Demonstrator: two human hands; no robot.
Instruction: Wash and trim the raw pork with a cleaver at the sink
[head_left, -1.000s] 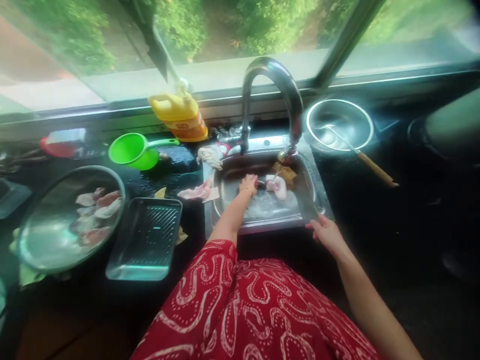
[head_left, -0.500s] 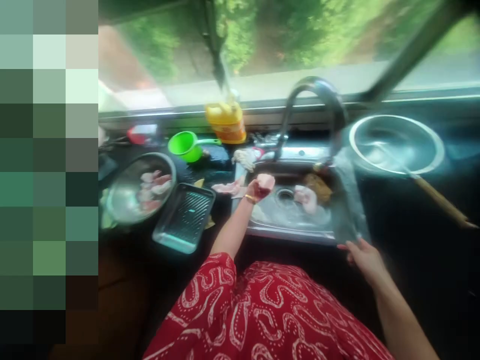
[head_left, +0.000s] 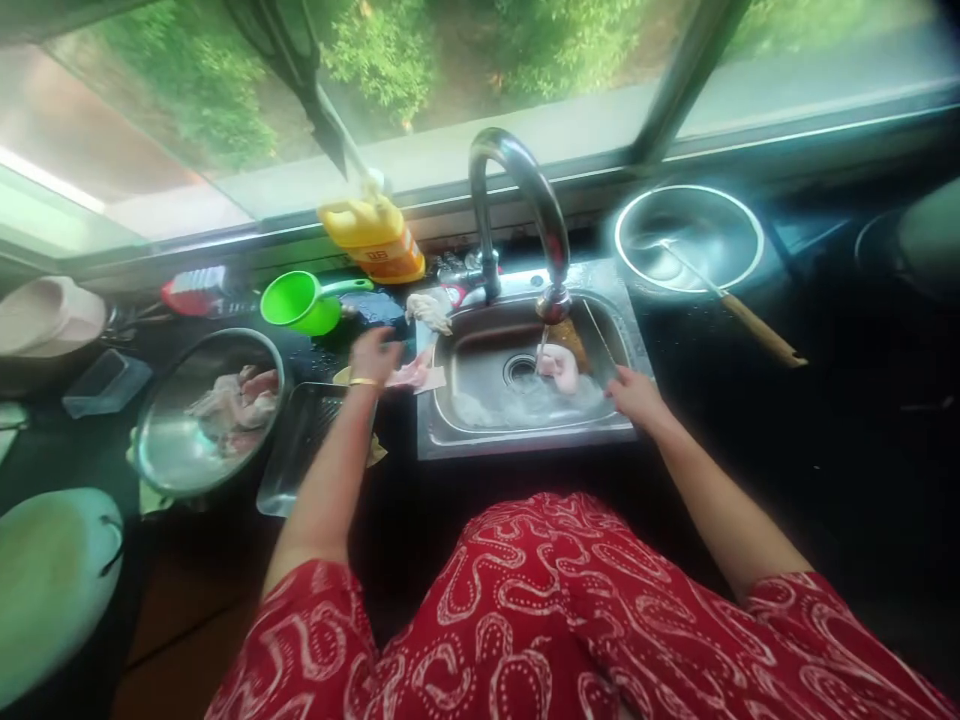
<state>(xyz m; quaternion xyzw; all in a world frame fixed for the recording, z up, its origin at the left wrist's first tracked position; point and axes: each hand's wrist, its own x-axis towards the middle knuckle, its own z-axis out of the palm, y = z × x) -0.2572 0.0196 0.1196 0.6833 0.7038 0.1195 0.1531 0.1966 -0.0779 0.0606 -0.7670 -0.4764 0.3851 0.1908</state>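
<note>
My right hand (head_left: 637, 398) grips a large knife at the sink's right side; its blade (head_left: 598, 330) shows nearly edge-on and reaches into the basin. A pale piece of raw meat (head_left: 559, 368) lies in the steel sink (head_left: 480, 345) by the drain, under water running from the tap (head_left: 553, 300). Over the counter left of the sink, my left hand (head_left: 375, 357) is slightly blurred, thumb apart, with nothing visible in it. Beside it, a strip of raw meat (head_left: 412, 372) lies at the sink's left edge. More meat pieces (head_left: 238, 405) are in a steel bowl (head_left: 161, 455).
A black tray (head_left: 281, 470) lies partly under my left forearm. Behind are a green dipper (head_left: 304, 305) and a yellow jug (head_left: 375, 240). Right of the sink is a metal basin (head_left: 637, 265) with a wooden-handled utensil (head_left: 761, 328). A whitish round board (head_left: 52, 590) is at lower left.
My left hand has moved left from over the sink, and the meat piece is no longer in it. The knife blade has turned from broadside to edge-on. The view has shifted right.
</note>
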